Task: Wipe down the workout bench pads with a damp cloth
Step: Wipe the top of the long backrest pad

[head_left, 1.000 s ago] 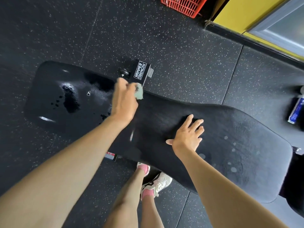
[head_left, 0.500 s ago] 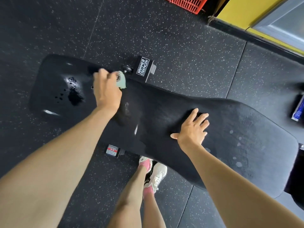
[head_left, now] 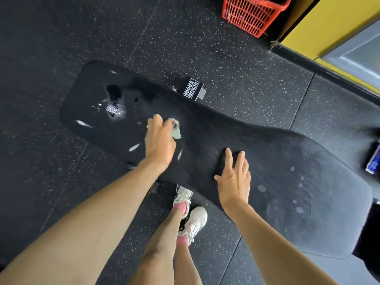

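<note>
Cloth: one small pale green cloth [head_left: 176, 132], bunched, lying on the narrow left half of the bench pad [head_left: 277, 153].
Left hand: the left hand [head_left: 160, 140] grips the cloth, fingers bent over it and pressing it onto the pad; the hand is motion-blurred.
Right hand: the right hand [head_left: 234, 177] holds nothing and lies flat on the middle of the pad with fingers straight, apparently as a brace.
Step in hand: wiping, I judge, about midway along the left half of the pad.
Wet marks: several dark and shiny patches [head_left: 113, 99] lie beyond the cloth toward the left end; a handful of pale spots [head_left: 262, 188] dot the wide right end.
Next move: probably pushing the cloth left through the wet patches with steady downward pressure, then shifting the bracing hand so the right end can be reached.
Count: one pad, one cloth, two hands, two white shoes [head_left: 193, 221].
Around: one branded black block [head_left: 192, 91] at the far edge, one red basket [head_left: 250, 15], and one blue object [head_left: 373, 161], cut off at the right, on the speckled floor [head_left: 236, 58].
</note>
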Motion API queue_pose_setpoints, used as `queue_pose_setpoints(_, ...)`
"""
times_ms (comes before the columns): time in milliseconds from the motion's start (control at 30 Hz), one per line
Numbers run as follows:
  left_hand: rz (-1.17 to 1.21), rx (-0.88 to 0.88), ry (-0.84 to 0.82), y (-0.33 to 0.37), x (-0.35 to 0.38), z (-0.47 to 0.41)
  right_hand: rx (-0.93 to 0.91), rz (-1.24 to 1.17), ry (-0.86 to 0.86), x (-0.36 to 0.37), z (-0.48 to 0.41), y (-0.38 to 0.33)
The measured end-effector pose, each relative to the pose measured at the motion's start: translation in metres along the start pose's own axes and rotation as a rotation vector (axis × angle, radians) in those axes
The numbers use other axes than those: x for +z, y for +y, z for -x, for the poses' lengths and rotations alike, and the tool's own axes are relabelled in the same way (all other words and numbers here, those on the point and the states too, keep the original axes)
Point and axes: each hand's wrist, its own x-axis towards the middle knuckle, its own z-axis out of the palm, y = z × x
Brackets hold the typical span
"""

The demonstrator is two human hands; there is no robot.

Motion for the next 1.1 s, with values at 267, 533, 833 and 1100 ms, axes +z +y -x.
queue_pose_setpoints(267,-0.091,0.442,-0.073,-0.037,0.016,0.022,-0.017,-0.041,-0.011,0.006,0.011,-0.023)
queue_pose_setpoints(533,-0.195,0.661,-0.061,-0.018,0.029,0.079,-0.050,-0.031,-0.010,0.012,0.018,-0.035)
queue_pose_setpoints(833,-0.231,0.697,-0.023,-0.016,0.024,0.078,-0.031,-0.013,-0.015,0.019,0.033,-0.013)
queue_pose_setpoints(1100,-0.327,0.650,-0.060,-0.016,0.021,0.080,-0.012,-0.019,-0.035,0.025,0.044,-0.004)
